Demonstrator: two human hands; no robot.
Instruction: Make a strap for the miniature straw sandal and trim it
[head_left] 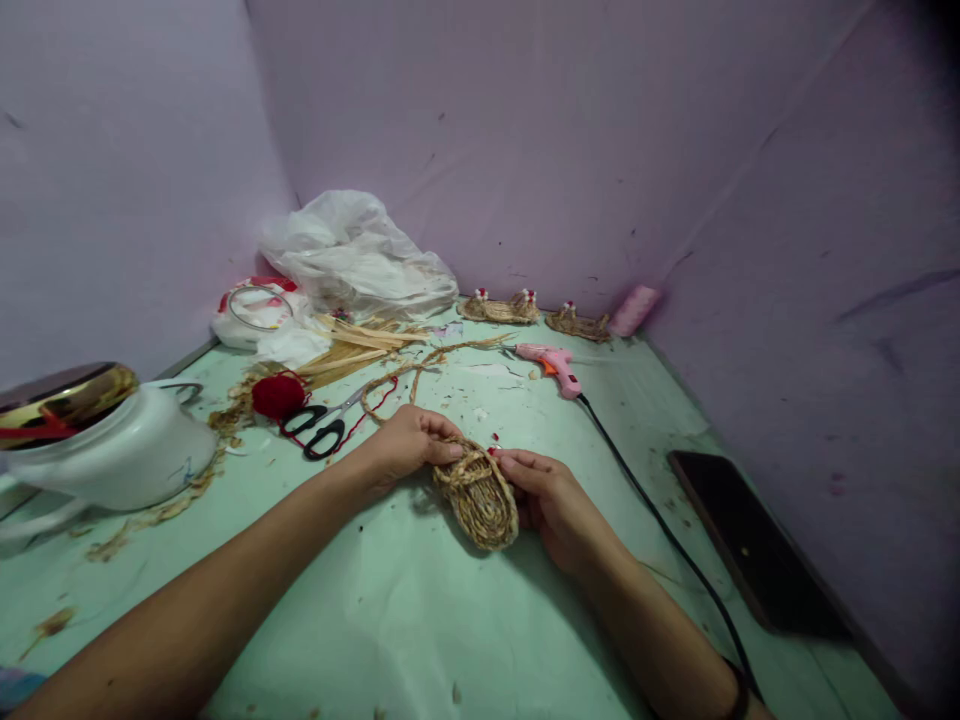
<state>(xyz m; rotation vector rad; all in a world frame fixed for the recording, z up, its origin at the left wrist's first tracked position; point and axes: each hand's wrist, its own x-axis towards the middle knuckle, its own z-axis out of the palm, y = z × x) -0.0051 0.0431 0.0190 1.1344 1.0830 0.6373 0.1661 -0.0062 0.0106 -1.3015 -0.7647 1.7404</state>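
A small woven slipper (484, 505), made of coiled braided straw with a strap across it, is held tilted above the table. My left hand (414, 445) grips its upper left edge, thumb on top near the strap. At its right edge my right hand (544, 495) is closed, thumb and fingers pinched against the side. A tiny red bit shows at the right fingertips; its kind is too small to tell. From beyond my left hand a braided straw cord (415, 385) runs over the table. The undersides of the right fingers are partly hidden behind the slipper.
Black-handled scissors (324, 430) and a red yarn ball (278, 397) lie left. A pink glue gun (551, 365) trails its cord (645, 490) past a phone (754, 540). Behind are straw strips (360, 350), a plastic bag (360, 255), finished slippers (499, 310) and a pink spool (634, 310).
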